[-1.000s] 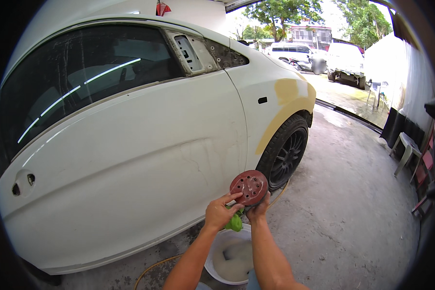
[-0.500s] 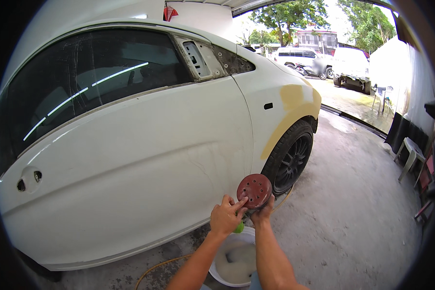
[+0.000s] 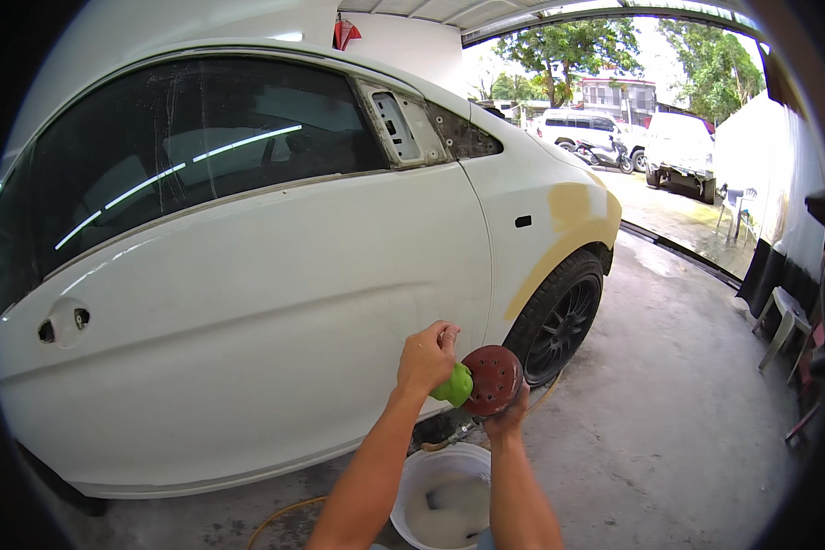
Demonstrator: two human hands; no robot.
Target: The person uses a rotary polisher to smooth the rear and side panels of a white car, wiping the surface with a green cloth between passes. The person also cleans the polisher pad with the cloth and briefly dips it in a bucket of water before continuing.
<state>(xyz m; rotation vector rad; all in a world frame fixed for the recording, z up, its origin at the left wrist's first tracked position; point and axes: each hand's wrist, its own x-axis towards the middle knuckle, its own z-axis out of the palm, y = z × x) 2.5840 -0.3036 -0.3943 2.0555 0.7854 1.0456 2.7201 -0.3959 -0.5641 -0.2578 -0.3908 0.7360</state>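
Observation:
A round sander (image 3: 493,380), its reddish-brown perforated disc facing up toward me, is gripped by my right hand (image 3: 508,417). Most of that hand's fingers are hidden behind the disc. My left hand (image 3: 425,357) is closed beside the disc, fingertips pinched together and raised. From under its palm hangs a bunched, bright green cloth-like piece (image 3: 454,385), close against the disc's left edge; its exact kind is unclear. Both hands are in front of the white car door (image 3: 275,339), low near the wheel (image 3: 559,316).
Below my hands stands a white bucket (image 3: 403,527) with cloudy liquid and something dark in it. A yellowish hose (image 3: 280,518) runs over the concrete floor (image 3: 669,394). Yellow filler (image 3: 559,243) covers part of the fender. A plastic stool (image 3: 784,321) stands at the right.
My left hand has lifted its pointing finger off the disc and moved up, its fingertips now pinched. More of the green piece shows. The sander has shifted slightly right and down in view.

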